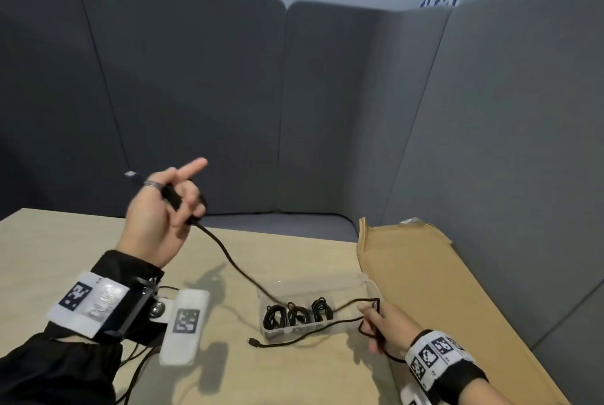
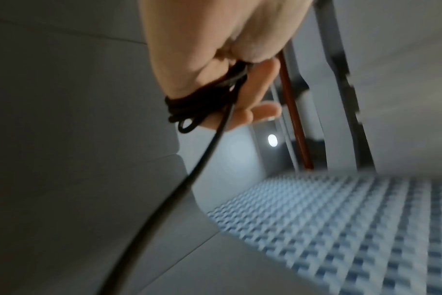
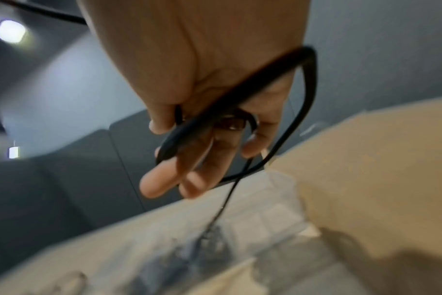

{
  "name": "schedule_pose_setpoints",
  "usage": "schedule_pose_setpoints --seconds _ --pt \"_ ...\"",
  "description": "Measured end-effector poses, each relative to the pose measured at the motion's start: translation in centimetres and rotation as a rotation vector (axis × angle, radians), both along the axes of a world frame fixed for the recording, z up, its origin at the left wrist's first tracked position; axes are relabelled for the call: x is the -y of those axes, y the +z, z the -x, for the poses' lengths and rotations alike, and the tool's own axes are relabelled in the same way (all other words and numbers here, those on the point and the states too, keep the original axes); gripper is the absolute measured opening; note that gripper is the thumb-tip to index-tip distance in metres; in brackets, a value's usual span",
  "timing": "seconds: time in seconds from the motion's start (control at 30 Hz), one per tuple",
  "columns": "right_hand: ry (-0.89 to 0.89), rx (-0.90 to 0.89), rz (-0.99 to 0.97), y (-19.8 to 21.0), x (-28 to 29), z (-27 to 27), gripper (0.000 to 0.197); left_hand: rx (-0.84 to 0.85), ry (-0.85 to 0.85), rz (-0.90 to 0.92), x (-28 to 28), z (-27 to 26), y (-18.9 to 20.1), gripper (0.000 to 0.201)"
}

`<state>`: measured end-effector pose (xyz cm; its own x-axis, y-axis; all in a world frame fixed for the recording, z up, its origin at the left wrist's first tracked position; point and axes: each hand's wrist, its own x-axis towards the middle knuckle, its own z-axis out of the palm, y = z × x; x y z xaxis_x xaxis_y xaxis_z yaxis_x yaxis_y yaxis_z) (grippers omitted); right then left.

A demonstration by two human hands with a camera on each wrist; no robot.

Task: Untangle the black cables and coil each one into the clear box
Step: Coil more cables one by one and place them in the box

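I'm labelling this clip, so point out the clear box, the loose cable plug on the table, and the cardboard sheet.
clear box (image 1: 371,287), head view, bare far right rim.
loose cable plug (image 1: 252,342), head view, the connector tip.
cardboard sheet (image 1: 434,277), head view, bare flat middle.

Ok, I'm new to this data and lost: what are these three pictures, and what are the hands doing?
No machine here: a person wears three cameras. The wide picture comes from the head; the other two look along each wrist at the fingers. The left hand, raised above the wooden table, has a black cable wound round its fingers. The right hand grips a loop of cable beside the clear box, where three coiled cables already lie. One plug end rests on the table. Flat cardboard lies to the right.
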<state>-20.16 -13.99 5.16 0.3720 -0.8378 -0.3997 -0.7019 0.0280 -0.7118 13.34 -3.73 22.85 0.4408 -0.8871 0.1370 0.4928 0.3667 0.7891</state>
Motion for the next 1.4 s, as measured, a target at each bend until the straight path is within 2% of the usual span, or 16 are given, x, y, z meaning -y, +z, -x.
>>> schedule_pose_setpoints --seconds 0.1,0.2,0.3,0.33,0.43,0.5,0.57,0.7,0.8,0.87,0.93,1.0,1.1,1.23,1.3,1.4 --pt "-0.015 0.236 0.004 1.3 -0.3 -1.3 0.049 0.215 -0.030 -0.144 0.7 1.6 -1.7 0.042" --pt "0.074 -0.105 0.291 2.3 -0.6 -1.8 0.044 0.214 -0.023 -0.166 0.9 1.8 -1.8 0.041" --pt "0.179 -0.337 0.398 3.1 -1.2 -1.0 0.014 0.128 -0.003 -0.128 0.8 1.1 -1.1 0.042" --pt "0.247 -0.312 0.355 3.7 -1.8 -0.9 0.022 0.106 -0.012 -0.108 0.7 1.1 -1.0 0.043" --pt "0.469 -0.221 0.262 5.3 -4.0 -2.1 0.098 0.060 -0.076 -0.071 0.5 2.3 -0.8 0.044" --pt "0.598 -0.151 0.230 5.6 -5.8 -4.4 0.107 0.026 -0.142 -0.056 0.5 3.9 -0.6 0.044" --pt "0.660 0.063 0.103 5.5 -7.5 -6.9 0.089 -0.011 -0.219 -0.045 0.3 5.8 -0.3 0.045" --pt "0.591 0.314 -0.045 5.1 -8.4 -10.3 0.013 -0.079 -0.397 -0.039 -0.7 8.4 0.3 0.045" --pt "0.590 0.396 -0.114 5.7 -7.3 -10.7 0.005 -0.151 -0.526 -0.073 -1.7 9.1 0.2 0.048" --pt "0.669 0.483 -0.153 6.4 -7.3 -10.7 0.024 -0.167 -0.587 -0.089 -2.0 9.2 -0.1 0.049" --pt "0.778 0.491 -0.118 6.2 -7.5 -10.5 0.023 -0.175 -0.626 -0.111 -2.2 9.4 -0.1 0.048" --pt "0.710 0.485 -0.075 6.1 -7.6 -10.5 0.027 -0.201 -0.669 -0.124 -2.3 9.2 -0.3 0.046" --pt "0.354 0.470 0.133 6.6 -5.5 -10.2 0.027 -0.174 -0.859 -0.177 -2.7 9.2 -0.8 0.049" --pt "0.132 0.466 0.511 11.1 -2.8 -8.5 0.031 0.174 -1.003 -0.469 -3.1 9.9 -2.1 0.058" --pt "0.112 0.350 0.728 13.2 -2.5 -7.9 0.028 0.370 -0.989 -0.570 -2.7 10.2 -3.1 0.062" --pt "0.169 0.240 0.866 14.3 -4.4 -7.8 0.026 0.527 -0.745 -0.535 -1.6 10.4 -3.9 0.065"
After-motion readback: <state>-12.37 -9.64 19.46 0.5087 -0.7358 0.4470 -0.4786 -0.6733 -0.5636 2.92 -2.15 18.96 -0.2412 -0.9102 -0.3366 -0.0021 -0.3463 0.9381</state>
